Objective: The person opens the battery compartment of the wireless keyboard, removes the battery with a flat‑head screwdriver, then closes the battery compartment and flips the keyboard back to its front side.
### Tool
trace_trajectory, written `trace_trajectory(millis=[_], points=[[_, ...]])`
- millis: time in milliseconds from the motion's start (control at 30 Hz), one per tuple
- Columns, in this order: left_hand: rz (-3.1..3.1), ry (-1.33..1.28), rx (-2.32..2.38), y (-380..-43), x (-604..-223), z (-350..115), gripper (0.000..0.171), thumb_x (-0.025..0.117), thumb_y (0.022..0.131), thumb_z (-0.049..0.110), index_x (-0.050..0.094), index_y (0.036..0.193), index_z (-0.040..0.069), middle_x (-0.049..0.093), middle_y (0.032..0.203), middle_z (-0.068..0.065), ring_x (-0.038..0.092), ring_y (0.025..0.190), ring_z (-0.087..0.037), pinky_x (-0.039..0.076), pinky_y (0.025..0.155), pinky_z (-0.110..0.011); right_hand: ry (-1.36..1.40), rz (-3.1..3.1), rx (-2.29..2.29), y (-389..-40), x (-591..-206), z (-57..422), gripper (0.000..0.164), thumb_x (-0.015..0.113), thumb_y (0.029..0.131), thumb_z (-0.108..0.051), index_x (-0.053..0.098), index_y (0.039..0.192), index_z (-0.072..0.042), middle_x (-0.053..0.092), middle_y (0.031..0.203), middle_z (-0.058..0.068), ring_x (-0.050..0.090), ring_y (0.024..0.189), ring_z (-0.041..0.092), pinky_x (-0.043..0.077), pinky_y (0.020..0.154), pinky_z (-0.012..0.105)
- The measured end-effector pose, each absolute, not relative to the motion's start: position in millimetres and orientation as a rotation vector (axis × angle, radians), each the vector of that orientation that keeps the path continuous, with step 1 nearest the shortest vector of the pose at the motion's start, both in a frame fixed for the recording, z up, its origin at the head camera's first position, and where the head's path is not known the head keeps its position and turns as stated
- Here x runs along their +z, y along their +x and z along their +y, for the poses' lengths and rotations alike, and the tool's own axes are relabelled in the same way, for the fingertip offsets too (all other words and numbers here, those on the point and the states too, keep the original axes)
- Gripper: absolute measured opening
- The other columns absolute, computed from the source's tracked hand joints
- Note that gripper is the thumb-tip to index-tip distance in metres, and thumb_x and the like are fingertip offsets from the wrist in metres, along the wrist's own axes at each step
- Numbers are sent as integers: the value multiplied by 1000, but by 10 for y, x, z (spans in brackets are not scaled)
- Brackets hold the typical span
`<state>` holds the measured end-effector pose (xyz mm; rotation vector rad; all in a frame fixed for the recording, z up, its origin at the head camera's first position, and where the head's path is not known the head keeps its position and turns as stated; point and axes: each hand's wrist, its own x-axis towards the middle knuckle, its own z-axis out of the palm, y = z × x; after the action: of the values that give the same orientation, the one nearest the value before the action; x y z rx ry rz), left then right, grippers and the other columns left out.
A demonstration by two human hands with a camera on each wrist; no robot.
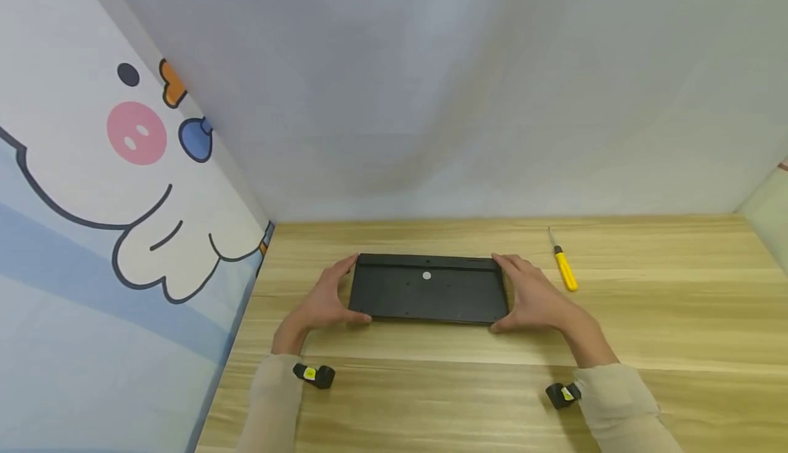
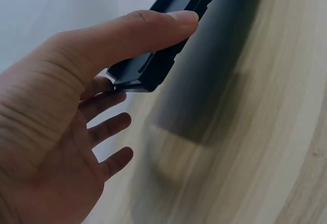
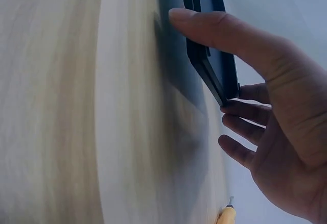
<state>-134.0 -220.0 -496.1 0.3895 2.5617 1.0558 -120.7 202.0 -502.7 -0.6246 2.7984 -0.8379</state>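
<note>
Black keyboard [image 1: 443, 297], underside up, held above tabletop [image 1: 431, 391] nearer far edge, left grip [image 1: 320, 304] and right grip [image 1: 534, 297] grasping opposite ends, yellow-handled tool [image 1: 566, 272] lying rightward, near far edge.

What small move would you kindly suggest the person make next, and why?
Probably lower the black panel evenly onto the table: the left grip and right grip hold its opposite ends, and the wrist views show a gap beneath it.
</note>
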Motion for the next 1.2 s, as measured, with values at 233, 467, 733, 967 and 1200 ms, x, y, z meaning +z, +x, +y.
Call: trace_trajectory(millis=[233,467,733,967,1200], points=[[2606,383,995,-1332,-5044,-2199,126,95,68,40,18,165,21,20,172,-9,19,158,-39,27,125,-64,-620,2813,-777,-1233,-5074,1993,131,99,56,-42,29,159,0,42,155,23,44,141,47,38,115,66],[2657,369,894,-1308,-5029,-2181,125,96,68,40,19,165,21,23,171,-9,20,156,-39,28,124,-66,-618,2807,-754,-1240,-5064,1965,130,99,57,-40,29,159,1,42,155,23,43,140,47,36,116,66],[2707,371,794,-1281,-5079,-2173,122,95,68,41,23,164,18,29,169,-10,26,154,-39,30,123,-64,-633,2792,-765,-1241,-5088,1960,129,99,58,-40,29,159,-1,42,155,22,43,140,47,35,115,67],[2724,396,786,-1280,-5115,-2174,121,94,70,40,22,165,20,30,169,-9,27,153,-39,31,121,-65,-590,2767,-808,-1212,-5122,1987,128,98,60,-41,28,160,-2,39,159,23,35,145,49,31,118,70],[2711,397,799,-1272,-5104,-2175,119,93,71,41,22,165,21,28,170,-7,26,154,-38,31,122,-64,-573,2771,-800,-1172,-5110,2001,128,97,62,-45,27,161,-5,36,161,23,31,146,51,30,116,72]])
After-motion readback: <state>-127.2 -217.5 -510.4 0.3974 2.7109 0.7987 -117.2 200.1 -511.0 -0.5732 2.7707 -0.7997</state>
